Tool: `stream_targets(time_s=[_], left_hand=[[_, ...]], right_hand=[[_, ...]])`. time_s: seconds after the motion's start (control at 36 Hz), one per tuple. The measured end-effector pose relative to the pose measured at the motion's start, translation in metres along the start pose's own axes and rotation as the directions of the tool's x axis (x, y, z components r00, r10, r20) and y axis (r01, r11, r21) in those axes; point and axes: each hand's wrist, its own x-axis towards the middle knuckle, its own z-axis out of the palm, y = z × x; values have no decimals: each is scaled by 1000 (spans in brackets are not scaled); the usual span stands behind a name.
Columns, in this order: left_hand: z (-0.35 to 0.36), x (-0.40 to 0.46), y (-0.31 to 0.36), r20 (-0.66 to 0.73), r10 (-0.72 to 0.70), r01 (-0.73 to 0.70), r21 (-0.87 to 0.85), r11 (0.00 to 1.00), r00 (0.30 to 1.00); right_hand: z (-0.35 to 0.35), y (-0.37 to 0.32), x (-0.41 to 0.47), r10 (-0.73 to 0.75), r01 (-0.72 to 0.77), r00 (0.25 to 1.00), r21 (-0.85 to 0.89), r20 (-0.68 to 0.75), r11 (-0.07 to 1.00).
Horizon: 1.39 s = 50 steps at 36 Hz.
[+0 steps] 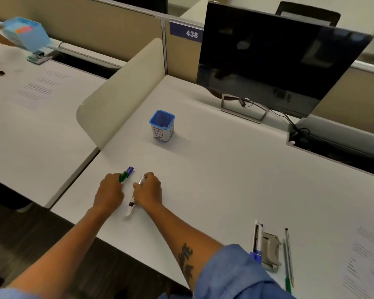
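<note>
My left hand [109, 192] grips two markers near the desk's left front, a green one [123, 176] and a blue one [130, 170], whose caps stick out past my fingers. Right beside it my right hand [149, 189] grips a white marker [131, 205] with a dark band, lying slanted on the white desk [214, 180]. A small blue-rimmed cup labelled BIN [162, 125] stands upright farther back, apart from both hands.
A dark monitor [274, 59] on a stand fills the back right. At the near right lie a marker [257, 240], a grey stapler [270, 249], two pens [288, 257] and a printed sheet [367, 262]. A beige divider [121, 91] borders the left; beyond it another person holds a blue box [26, 32].
</note>
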Motion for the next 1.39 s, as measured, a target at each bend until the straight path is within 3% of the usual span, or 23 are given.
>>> stream_targets(time_s=[0.28,0.58,0.92,1.14,1.39], left_hand=[[-5,11,-15,5,-82,82,-102,991,997],[-19,17,-14,-25,-81,75,-185,980,996],[-29,9,0,-2,-81,79,-189,979,997],[-33,-15,31,-50,-79,75,-69,995,996],[-11,-55,95,-71,74,-77,-47,996,995]], right_hand=[[14,-9,8,-10,9,999,54,34,999],[20,-5,-3,28,-48,991,150,134,988],[13,5,-13,-6,-17,991,168,137,986],[-17,15,-23,-25,9,994,149,105,989],[-95,45,-41,-82,83,997,77,-11,994]])
